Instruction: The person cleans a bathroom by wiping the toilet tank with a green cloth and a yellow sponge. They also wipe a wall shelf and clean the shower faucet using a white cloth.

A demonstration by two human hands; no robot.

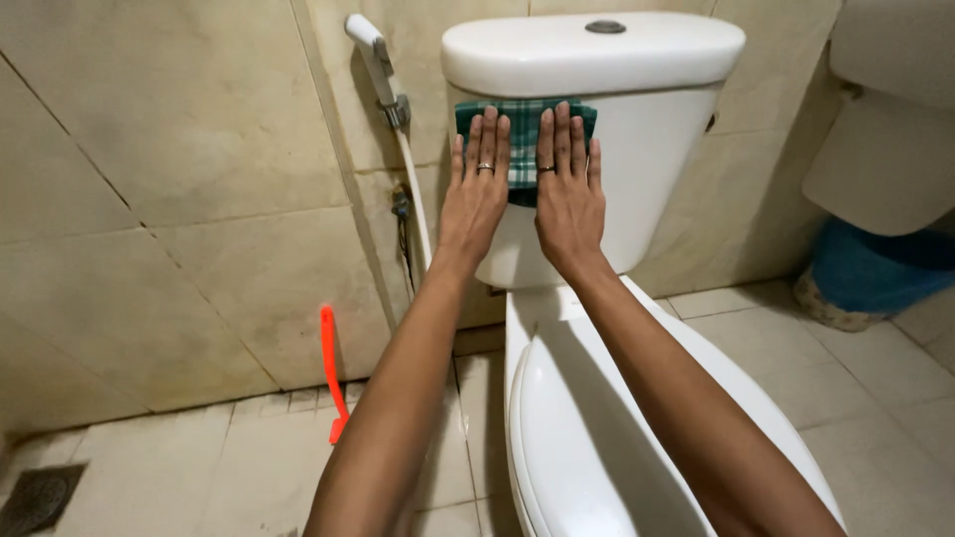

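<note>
At the far left, a floor drain (38, 497) sits in the corner of the tiled floor, and an orange brush handle (330, 370) leans against the wall. Further right a white spray hose (383, 75) hangs beside the toilet.

On the front of the toilet tank (657, 169), just under the lid, a green checked cloth (524, 149) is pinned flat by both hands. The left hand (476, 194) lies with its fingers straight and slightly spread over the cloth's left half; it grips nothing, only presses. The right hand (567, 199) is just beside it, equally flat and open, covering the right half. Each hand wears a ring.

The step in hand looks like wiping the tank's front face. The next stroke would call for steady palm pressure so the cloth slides with the hands rather than bunching or dropping.

The closed seat lid (597, 438) is cut off by the bottom edge. Most of the cloth is hidden under the fingers. At the right, a white fixture above a blue container (875, 268) is only partly in view and hard to identify.
</note>
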